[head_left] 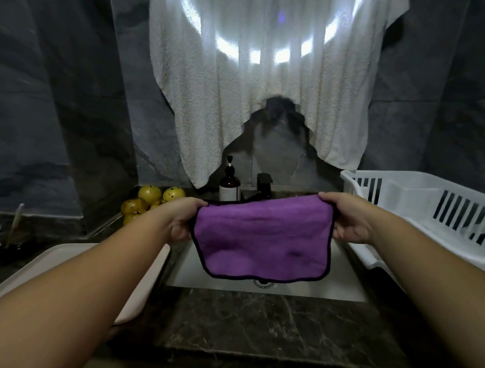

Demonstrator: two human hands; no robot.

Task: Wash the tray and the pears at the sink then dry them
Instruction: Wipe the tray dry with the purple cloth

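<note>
A person stands at a dark marble counter [257, 323] with a pale sink [342, 282] sunk into its middle. Both hands hold a purple cloth [261, 240] spread flat above the basin, its long axis running left to right. The left hand [182, 221] pinches the cloth's upper left corner and the right hand [348, 222] pinches the upper right corner; the lower edge hangs free over the drain [263, 283], which is partly hidden behind it.

The tray [63, 262], pale and rectangular, lies on the counter's left side with one corner touching the sink's left edge; the left forearm crosses over it and covers much of it. The pears [149, 202], yellow with dark specks, sit piled at the counter's back left corner, partly hidden by the left wrist, so their number is hard to tell.

A white slotted dish rack [429, 217] fills the counter's right side, cut off by the picture's edge. At the back edge stand a brown pump bottle [230, 186] and a black tap [263, 184], its lower part behind the cloth. A white towel [254, 87] hangs on the wall above, backlit. Blurred small things lie at the far left.
</note>
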